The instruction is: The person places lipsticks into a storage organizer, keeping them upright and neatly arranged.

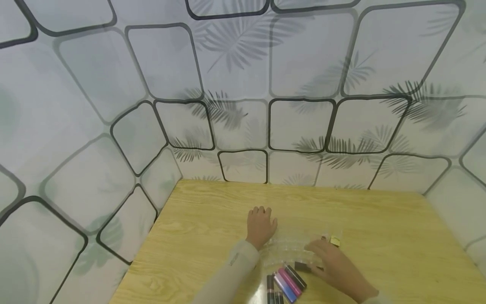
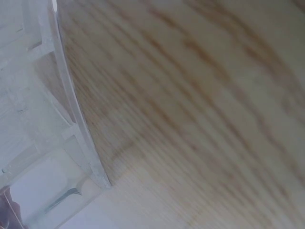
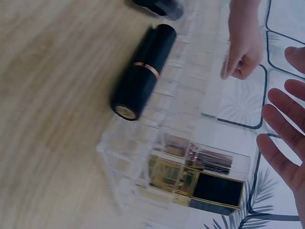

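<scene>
A clear compartmented organizer [image 1: 282, 249] lies on the table between both hands. My left hand [image 1: 260, 227] rests at its left edge, thumb toward the organizer and fingers pointing away from me. Over its right side reaches my right hand [image 1: 334, 265]; in the right wrist view its fingers [image 3: 281, 117] are extended and spread, with nothing in them. A black lipstick [image 3: 143, 74] with a thin copper band lies on the organizer's near side, below that hand. A gold-and-black lipstick [image 3: 218, 192] sits in an end compartment, beside a small clear-and-dark tube [image 3: 214, 161].
Several more tubes lie on the wooden table [image 1: 197, 236] in front of the organizer: a pink one [image 1: 290, 280], a blue one [image 1: 285, 287] and black ones such as the one at left [image 1: 270, 289]. A patterned wall covering [image 1: 243, 126] stands behind.
</scene>
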`<state>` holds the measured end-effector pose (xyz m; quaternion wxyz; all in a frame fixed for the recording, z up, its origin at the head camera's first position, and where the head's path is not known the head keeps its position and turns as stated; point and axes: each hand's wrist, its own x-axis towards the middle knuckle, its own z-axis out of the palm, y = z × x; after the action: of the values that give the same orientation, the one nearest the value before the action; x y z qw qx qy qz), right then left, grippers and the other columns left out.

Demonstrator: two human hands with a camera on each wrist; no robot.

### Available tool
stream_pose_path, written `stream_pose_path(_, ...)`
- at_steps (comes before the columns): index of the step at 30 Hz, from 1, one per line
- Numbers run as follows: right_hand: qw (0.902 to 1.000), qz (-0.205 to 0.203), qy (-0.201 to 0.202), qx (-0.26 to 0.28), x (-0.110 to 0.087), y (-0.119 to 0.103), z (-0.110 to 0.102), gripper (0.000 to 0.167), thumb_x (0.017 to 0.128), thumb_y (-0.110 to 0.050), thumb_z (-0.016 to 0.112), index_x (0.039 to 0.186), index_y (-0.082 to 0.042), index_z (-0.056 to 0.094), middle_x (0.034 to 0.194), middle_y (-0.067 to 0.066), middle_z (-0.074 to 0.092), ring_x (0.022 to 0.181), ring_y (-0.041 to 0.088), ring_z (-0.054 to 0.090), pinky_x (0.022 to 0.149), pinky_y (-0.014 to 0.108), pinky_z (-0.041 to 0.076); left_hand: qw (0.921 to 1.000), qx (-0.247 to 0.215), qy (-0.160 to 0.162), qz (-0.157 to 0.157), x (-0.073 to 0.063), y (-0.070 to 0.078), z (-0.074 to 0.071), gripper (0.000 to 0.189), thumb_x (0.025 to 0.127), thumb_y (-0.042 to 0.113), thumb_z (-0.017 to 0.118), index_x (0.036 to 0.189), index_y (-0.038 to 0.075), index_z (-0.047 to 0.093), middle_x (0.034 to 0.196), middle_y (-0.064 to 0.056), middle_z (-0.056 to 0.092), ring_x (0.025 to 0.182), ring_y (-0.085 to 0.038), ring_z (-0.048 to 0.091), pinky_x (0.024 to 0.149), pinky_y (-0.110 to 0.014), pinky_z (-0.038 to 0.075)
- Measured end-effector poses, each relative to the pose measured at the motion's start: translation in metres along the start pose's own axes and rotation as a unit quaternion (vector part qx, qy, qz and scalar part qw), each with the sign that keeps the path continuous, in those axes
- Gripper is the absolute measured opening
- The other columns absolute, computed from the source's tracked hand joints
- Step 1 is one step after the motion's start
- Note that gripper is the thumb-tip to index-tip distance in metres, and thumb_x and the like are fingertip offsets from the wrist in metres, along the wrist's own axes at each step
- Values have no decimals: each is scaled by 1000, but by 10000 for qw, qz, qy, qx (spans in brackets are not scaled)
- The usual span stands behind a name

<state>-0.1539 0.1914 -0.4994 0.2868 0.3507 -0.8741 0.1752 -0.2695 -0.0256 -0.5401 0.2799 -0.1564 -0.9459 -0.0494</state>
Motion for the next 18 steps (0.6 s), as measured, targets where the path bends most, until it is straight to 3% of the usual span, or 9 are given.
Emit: stream_pose_path(18,9997,61,-241,-62,-27,1,20,52,54,-19,82,102,-9,64,99,1,67,88,18,64,75,34,55,10000,11,-62,1,0,0,1,26,80,39,66,89,14,68,78,1,63,70,-14,55,66,-27,43)
